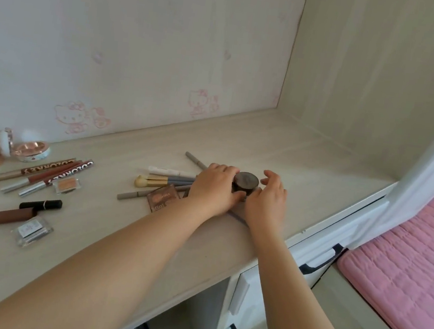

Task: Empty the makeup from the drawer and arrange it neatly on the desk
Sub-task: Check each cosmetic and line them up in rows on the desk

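Pale wood desk point(308, 160), left hand point(213, 189) grip round dark jar point(245, 185), right hand point(267, 202) loose.

Pink cartoon cat stickers point(70, 115) mark the pale wall point(145, 28). A pink quilted mattress point(416, 265) lies at right, beside white cabinet doors with black handles point(321, 260).

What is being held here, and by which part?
The left hand grips the round dark jar by its side wall. The right hand is beside it; contact unclear.
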